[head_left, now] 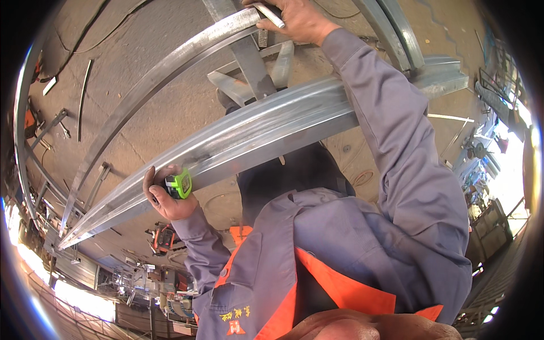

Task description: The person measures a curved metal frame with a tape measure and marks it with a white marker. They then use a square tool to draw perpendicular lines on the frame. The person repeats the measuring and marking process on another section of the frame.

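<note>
My left hand (169, 198) is closed around a lime-green and black tape measure (178, 184), at the near edge of a long galvanised steel profile (272, 127). That ribbed, shiny profile runs across in front of my body from far left to right. My right arm reaches over it. At the top, my right hand (303, 20) grips a short whitish stick, perhaps a marker (270, 15). The fingers of that hand are at the end of a second long metal bar (164, 71), which runs down to the left. Whether they press on the bar is hard to tell.
A flat steel crosspiece with angled legs (249, 65) stands under the bars. More steel lengths (391, 34) lie at the upper right. An orange and black tool (164, 239) sits on the floor (124, 102) at lower left. Cables and metal offcuts lie at upper left.
</note>
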Demonstrator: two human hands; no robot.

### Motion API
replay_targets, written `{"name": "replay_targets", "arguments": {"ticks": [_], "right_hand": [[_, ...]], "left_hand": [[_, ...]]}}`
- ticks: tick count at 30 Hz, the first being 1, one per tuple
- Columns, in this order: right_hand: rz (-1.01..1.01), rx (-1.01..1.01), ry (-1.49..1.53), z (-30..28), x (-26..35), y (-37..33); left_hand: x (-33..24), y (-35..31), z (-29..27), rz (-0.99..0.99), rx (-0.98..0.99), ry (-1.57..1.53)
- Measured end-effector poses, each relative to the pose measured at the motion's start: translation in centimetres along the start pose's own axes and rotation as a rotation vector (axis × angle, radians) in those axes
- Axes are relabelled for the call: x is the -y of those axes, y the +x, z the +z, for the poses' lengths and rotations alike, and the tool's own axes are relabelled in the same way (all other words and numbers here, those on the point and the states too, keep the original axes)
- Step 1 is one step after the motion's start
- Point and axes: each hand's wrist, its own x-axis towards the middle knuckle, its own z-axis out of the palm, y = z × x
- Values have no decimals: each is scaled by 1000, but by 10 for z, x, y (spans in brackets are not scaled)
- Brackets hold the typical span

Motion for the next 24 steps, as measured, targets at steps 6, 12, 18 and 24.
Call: {"name": "replay_targets", "arguments": {"ticks": [6, 12, 18, 24], "right_hand": [[39, 34, -14, 0, 2, 0], [47, 33, -39, -6, 10, 2], [254, -83, 323, -29, 7, -2], [151, -54, 39, -21, 4, 0]], "left_hand": [[-1, 0, 2, 6, 6, 12], [0, 1, 0, 1, 4, 37], [-1, 1, 0, -1, 0, 1], [-1, 3, 1, 4, -13, 65]]}}
